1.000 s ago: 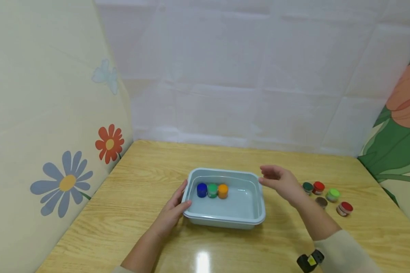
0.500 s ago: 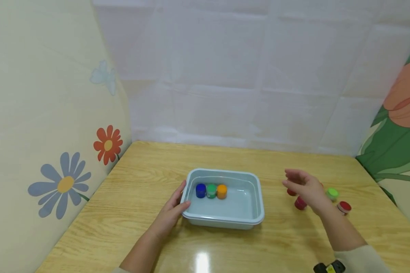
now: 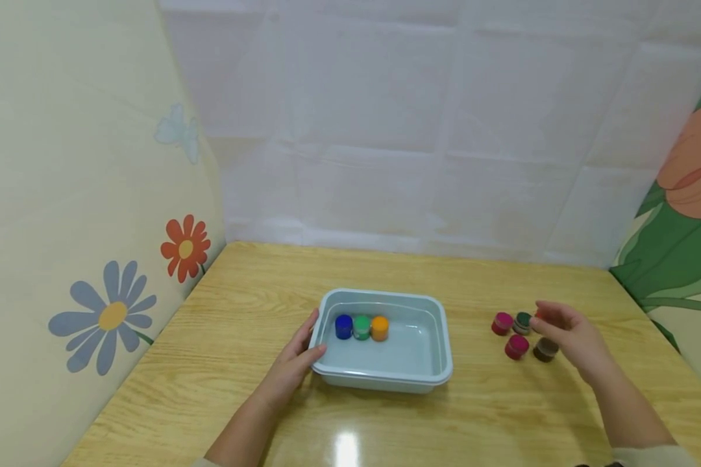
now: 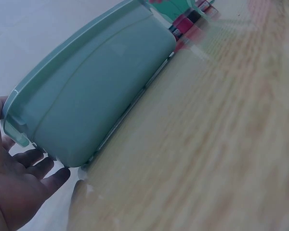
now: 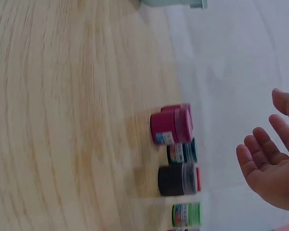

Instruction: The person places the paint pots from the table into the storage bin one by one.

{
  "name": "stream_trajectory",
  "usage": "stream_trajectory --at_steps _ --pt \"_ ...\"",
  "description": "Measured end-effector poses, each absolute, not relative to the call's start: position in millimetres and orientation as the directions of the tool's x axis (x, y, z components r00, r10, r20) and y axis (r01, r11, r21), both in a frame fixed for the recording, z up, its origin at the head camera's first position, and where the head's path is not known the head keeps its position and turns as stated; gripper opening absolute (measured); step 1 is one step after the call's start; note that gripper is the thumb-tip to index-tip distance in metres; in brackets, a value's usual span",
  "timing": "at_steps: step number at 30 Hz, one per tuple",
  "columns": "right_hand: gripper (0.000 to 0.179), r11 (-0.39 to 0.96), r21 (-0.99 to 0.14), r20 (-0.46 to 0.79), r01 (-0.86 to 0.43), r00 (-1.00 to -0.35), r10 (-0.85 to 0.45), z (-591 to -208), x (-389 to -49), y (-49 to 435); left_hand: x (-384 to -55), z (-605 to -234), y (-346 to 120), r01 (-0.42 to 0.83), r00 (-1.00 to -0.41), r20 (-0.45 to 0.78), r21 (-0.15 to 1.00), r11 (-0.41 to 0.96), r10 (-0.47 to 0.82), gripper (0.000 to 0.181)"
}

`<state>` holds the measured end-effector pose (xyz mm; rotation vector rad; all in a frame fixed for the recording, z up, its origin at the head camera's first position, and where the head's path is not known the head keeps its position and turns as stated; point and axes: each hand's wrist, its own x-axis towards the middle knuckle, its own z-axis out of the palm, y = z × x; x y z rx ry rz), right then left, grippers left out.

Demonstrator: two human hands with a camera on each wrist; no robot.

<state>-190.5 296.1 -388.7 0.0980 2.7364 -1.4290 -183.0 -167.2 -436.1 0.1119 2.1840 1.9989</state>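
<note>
1. Paint pots [image 3: 520, 334] cluster on the table [image 3: 479, 415], right of my tray [image 3: 441, 363].
2. My right hand [image 3: 569, 337] hovers above them, fingers loose, holding nothing.
3. My left hand [image 3: 295, 363] rests flat against the tray's left wall.

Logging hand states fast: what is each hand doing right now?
Left hand: open, fingers resting against the tray end.
Right hand: open, holding nothing, hovering by the paint pots.
</note>
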Motion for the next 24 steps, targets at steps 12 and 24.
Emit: stream_trajectory --at_steps 12,24 --pt "0.076 0.554 -0.814 -0.127 0.176 -0.984 0.126 -405 -180 338 -183 -436 -167 -0.063 -0.982 -0.077 0.994 0.088 0.173 0.067" --pt "0.077 0.509 -0.827 -0.124 0.239 -0.960 0.250 -421 -176 364 -185 -439 -168 -0.079 -0.982 -0.094 0.992 0.098 0.163 0.067"
